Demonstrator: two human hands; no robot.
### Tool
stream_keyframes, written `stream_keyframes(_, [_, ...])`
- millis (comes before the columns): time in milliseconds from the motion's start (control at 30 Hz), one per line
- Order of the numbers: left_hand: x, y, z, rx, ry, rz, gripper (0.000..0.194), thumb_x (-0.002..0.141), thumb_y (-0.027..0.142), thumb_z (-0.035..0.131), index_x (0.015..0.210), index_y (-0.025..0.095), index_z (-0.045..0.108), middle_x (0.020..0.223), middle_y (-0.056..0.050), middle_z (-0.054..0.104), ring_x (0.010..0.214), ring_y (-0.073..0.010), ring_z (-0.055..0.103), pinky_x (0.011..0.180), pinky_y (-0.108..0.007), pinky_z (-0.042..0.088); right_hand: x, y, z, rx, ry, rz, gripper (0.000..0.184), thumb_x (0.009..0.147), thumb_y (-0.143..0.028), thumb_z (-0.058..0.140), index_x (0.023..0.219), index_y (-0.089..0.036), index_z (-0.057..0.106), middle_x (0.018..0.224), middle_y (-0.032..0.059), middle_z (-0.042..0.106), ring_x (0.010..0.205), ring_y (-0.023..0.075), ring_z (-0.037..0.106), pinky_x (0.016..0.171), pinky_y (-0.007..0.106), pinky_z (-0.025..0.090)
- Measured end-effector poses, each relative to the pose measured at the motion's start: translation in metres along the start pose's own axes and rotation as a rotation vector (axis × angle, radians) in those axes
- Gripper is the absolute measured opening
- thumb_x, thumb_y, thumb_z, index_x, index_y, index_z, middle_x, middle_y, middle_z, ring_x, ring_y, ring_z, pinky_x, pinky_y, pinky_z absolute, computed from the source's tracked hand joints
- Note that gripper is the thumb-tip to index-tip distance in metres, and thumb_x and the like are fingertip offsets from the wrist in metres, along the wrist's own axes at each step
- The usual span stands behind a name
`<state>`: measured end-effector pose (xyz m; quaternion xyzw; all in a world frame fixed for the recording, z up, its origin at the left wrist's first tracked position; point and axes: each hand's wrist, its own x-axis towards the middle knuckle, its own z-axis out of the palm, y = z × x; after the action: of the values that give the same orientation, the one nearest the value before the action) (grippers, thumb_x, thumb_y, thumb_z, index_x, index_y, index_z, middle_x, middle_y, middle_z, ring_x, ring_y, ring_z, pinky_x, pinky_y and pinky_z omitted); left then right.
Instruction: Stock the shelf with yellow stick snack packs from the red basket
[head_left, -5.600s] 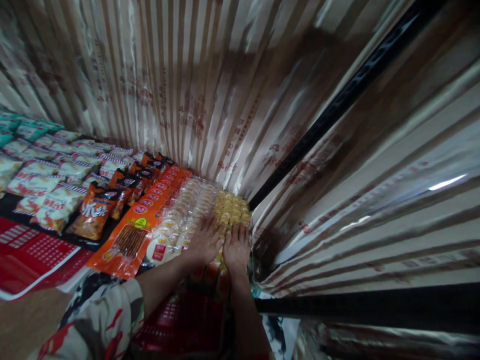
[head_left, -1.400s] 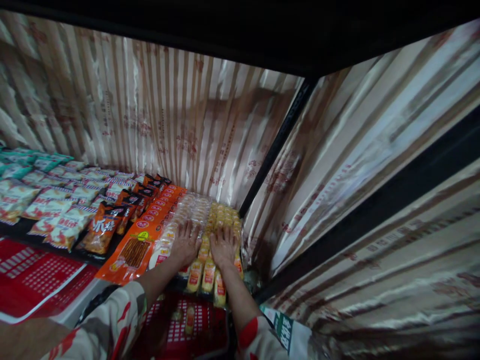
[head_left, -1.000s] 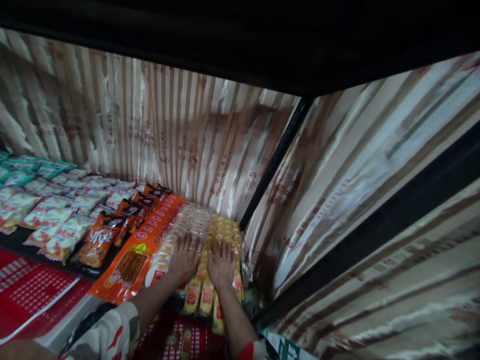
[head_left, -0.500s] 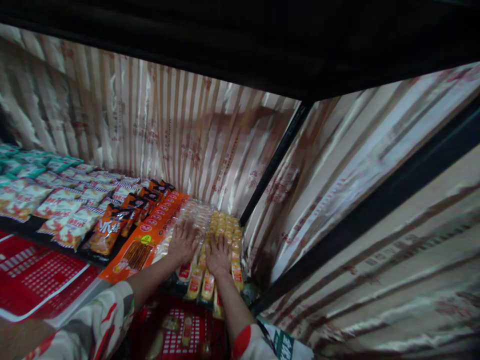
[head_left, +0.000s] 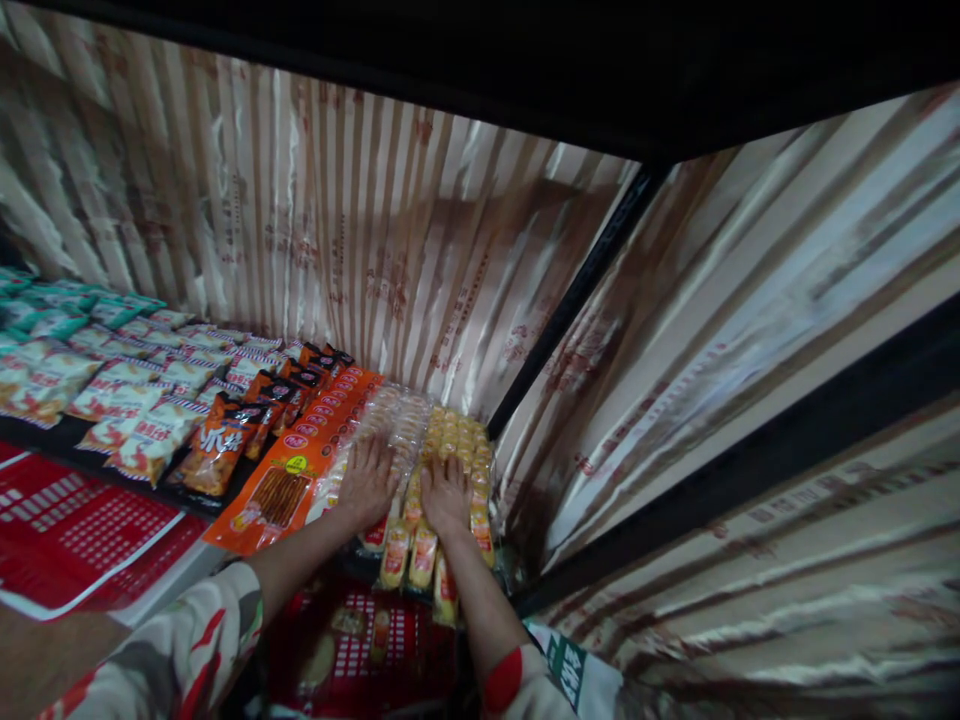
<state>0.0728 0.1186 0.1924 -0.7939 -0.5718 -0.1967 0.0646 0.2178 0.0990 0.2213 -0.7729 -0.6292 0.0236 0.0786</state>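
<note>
My left hand (head_left: 367, 482) lies flat, fingers spread, on a row of clear packs of pale round snacks (head_left: 396, 417) on the shelf. My right hand (head_left: 445, 495) lies flat beside it on a row of yellow snack packs (head_left: 462, 442), whose front packs (head_left: 415, 557) hang over the shelf's front edge. Neither hand grips anything. An orange pack row (head_left: 300, 465) lies just left of my left hand.
Further left lie rows of dark orange bags (head_left: 225, 447), white-and-red bags (head_left: 127, 410) and green packs (head_left: 45, 305). Striped shiny sheeting (head_left: 360, 230) covers the back and right side. A red basket (head_left: 360, 650) sits below my arms; another red basket (head_left: 67, 525) stands at the left.
Both hands stay flat on the same two rows; they have slid slightly toward the front since several seconds ago, and the front yellow packs now overhang the edge. My view has shifted.
</note>
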Motion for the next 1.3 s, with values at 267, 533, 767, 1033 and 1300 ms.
stream_keyframes(267, [0.001, 0.025, 0.017, -0.050, 0.013, 0.163, 0.049, 0.091, 0.036, 0.034, 0.135, 0.015, 0.043, 0.145, -0.012, 0.037, 0.137, -0.0262, 0.026, 0.112, -0.052, 0.015, 0.002, 0.002, 0.015, -0.034, 0.008, 0.017, 0.052, 0.095, -0.042, 0.019, 0.143, -0.026, 0.027, 0.153, 0.0065, 0.018, 0.141, 0.0234, 0.011, 0.112, 0.045, 0.006])
stream_keyframes(533, [0.002, 0.020, 0.017, -0.066, -0.037, 0.152, 0.050, 0.093, 0.036, 0.031, 0.135, 0.014, 0.043, 0.146, -0.013, 0.034, 0.137, -0.0258, 0.025, 0.112, -0.050, 0.015, 0.003, 0.000, 0.015, 0.024, 0.022, 0.013, 0.052, 0.095, -0.042, 0.021, 0.143, -0.025, 0.030, 0.152, 0.0074, 0.022, 0.141, 0.0232, 0.013, 0.111, 0.046, 0.006])
stream_keyframes(767, [0.001, 0.036, -0.003, -0.111, 0.046, 0.169, 0.048, 0.093, 0.036, 0.030, 0.136, 0.017, 0.043, 0.144, -0.011, 0.038, 0.137, -0.0260, 0.026, 0.112, -0.051, 0.015, -0.013, 0.013, 0.008, 0.033, 0.225, 0.092, 0.055, 0.095, -0.040, 0.017, 0.144, -0.018, 0.027, 0.151, 0.0099, 0.024, 0.140, 0.0235, 0.012, 0.111, 0.045, 0.006])
stream_keyframes(1033, [-0.011, 0.051, 0.013, -0.086, -0.045, 0.244, 0.045, 0.094, 0.035, 0.027, 0.133, 0.022, 0.046, 0.144, -0.008, 0.039, 0.136, -0.0240, 0.028, 0.111, -0.050, 0.018, -0.026, 0.020, 0.019, 0.057, 0.131, 0.144, 0.053, 0.095, -0.038, 0.020, 0.144, -0.020, 0.027, 0.151, 0.0096, 0.023, 0.141, 0.0240, 0.012, 0.110, 0.045, 0.011])
stream_keyframes(1300, [-0.012, 0.048, 0.003, -0.100, 0.011, 0.236, 0.045, 0.094, 0.033, 0.027, 0.133, 0.021, 0.047, 0.144, -0.009, 0.039, 0.136, -0.0243, 0.028, 0.111, -0.050, 0.019, -0.025, 0.019, 0.017, 0.050, 0.176, 0.136, 0.053, 0.094, -0.038, 0.021, 0.143, -0.018, 0.030, 0.151, 0.0105, 0.025, 0.140, 0.0244, 0.013, 0.110, 0.046, 0.010])
